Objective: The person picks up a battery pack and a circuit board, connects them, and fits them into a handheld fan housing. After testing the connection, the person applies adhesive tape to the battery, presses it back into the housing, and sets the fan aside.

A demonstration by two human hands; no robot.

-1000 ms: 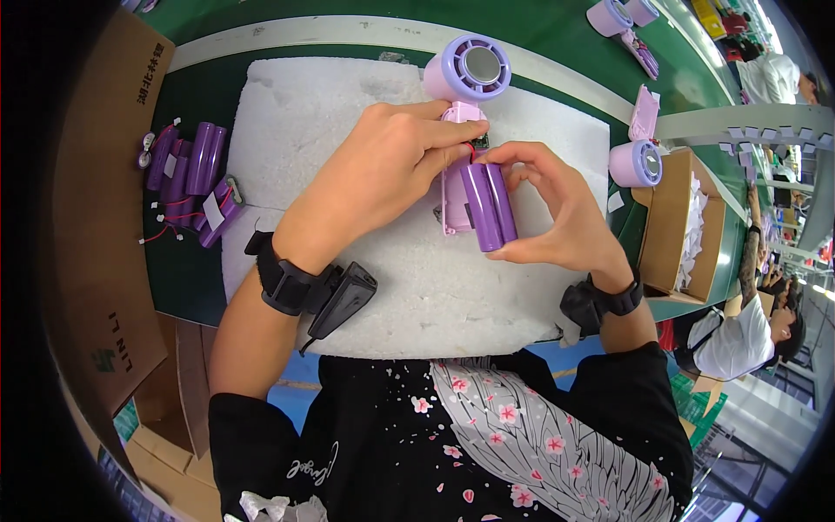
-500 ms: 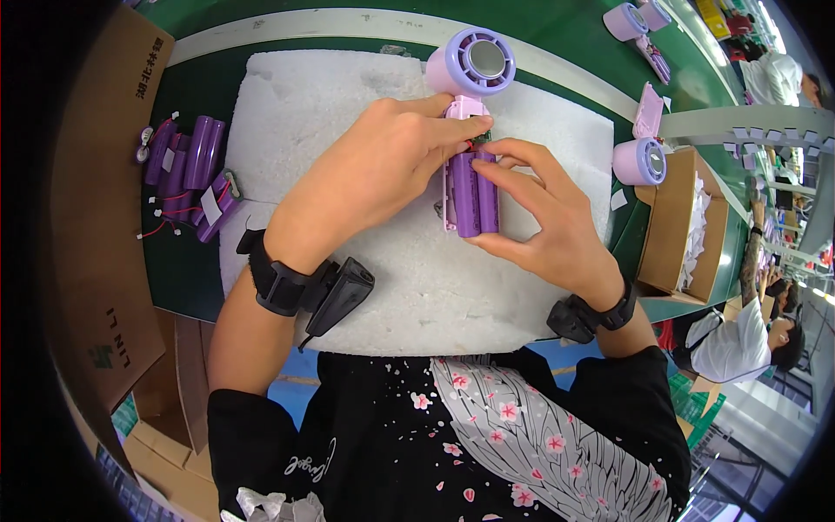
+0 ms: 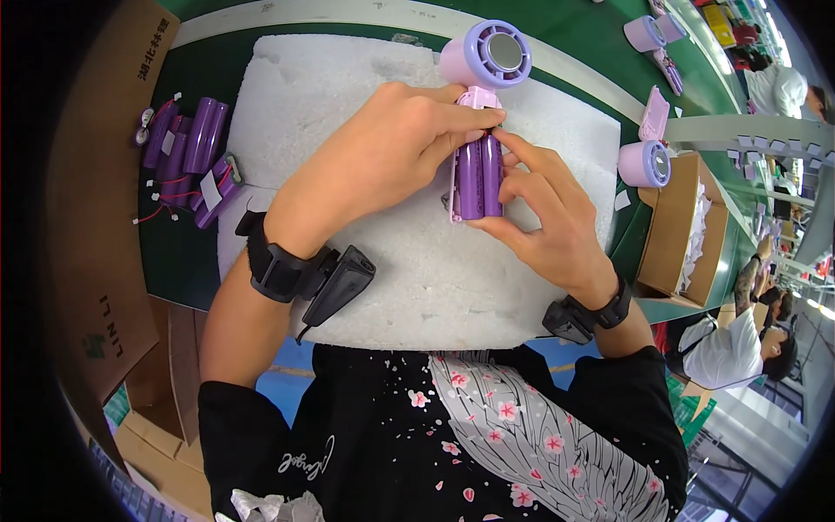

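Observation:
A handheld fan with a round lilac head (image 3: pixel 489 54) lies on a white foam sheet (image 3: pixel 409 287), its pink handle shell (image 3: pixel 455 187) open toward me. Two purple cells joined as a battery pack (image 3: pixel 481 178) rest along the handle. My left hand (image 3: pixel 396 148) comes from the left, its fingers closed on the handle's upper part, over the pack's top end. These fingers hide the wiring there. My right hand (image 3: pixel 552 204) grips the pack from the right, thumb at the lower end and index fingertip at the top, close to the left fingertips.
Several purple battery packs (image 3: pixel 187 157) with red wires lie at the left beside a tall cardboard box (image 3: pixel 96 209). Another lilac fan (image 3: pixel 644 163) with a pink shell and an open carton (image 3: pixel 687 226) stand at the right. More fans (image 3: pixel 645 35) lie farther off; other people sit beyond.
The battery pack sits straighter along the handle. My right index finger has moved up to its top end, and my left fingers now cover the green part and wires seen before.

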